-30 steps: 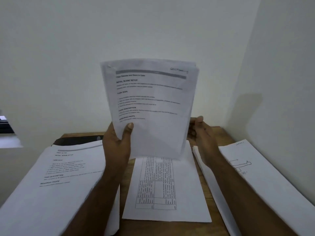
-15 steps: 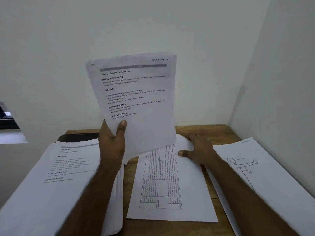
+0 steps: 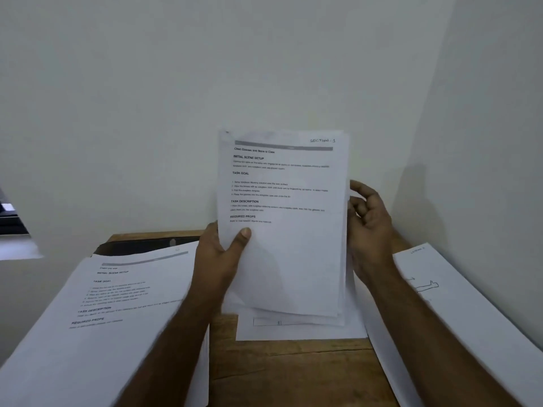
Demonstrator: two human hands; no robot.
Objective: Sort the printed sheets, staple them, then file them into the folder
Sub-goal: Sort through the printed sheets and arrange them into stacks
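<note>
Head view: the left hand (image 3: pixel 223 254) has its grip on a stapled-looking bundle of printed sheets (image 3: pixel 282 224), thumb pressed on the front near the lower left edge, fingers behind. The bundle stands upright above the wooden bench (image 3: pixel 293 371), marked "Section 1" at its top corner. The right hand (image 3: pixel 367 224) sits at the bundle's right edge, fingers loosely curled; whether it pinches the paper or only touches it I cannot tell. Below lies a single sheet with a table (image 3: pixel 293 330); a left pile (image 3: pixel 111 304) and a right pile with a drawing (image 3: pixel 440 304) flank it. A dark folder (image 3: pixel 141 245) shows behind the left pile.

To do this step well, square the edges with both hands before laying the bundle on its matching pile.
</note>
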